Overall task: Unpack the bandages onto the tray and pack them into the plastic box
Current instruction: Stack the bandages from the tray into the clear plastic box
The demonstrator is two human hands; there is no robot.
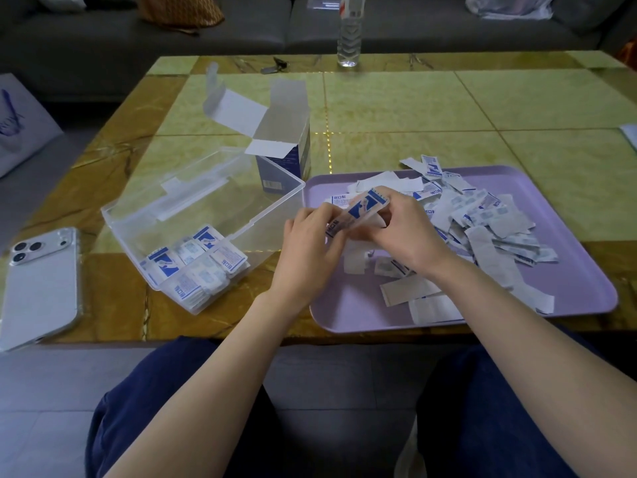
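A small bundle of wrapped bandages [358,211] is held up in the middle of the frame, just over the left edge of the lilac tray [348,307]. The lower end is pinched by the curled fingers of the left hand [310,244], and the upper end is gripped by the right hand [406,232] between thumb and fingers.

The rest is split in two. A loose heap [482,219] is spread over the right half of the tray, and a few neat rows [198,267] are already stood up in the near corner of the clear plastic box [193,208], left of centre.

Handling-wise, these look feather-light, thin and floppy. Since the paper wrappers are probably slick, a stack is likely to fan out or slide if it's squeezed loosely. A grip across the flat faces near both short ends seems safest, with the edges squared up first. Nothing fragile is expected, though creasing is possible.

As for writing, "创口贴" can be read in blue on several wrappers, next to a blue-and-white graphic. A barcode can be made out on the opened cardboard carton [282,163] behind the box, but the print there is too small to be read.
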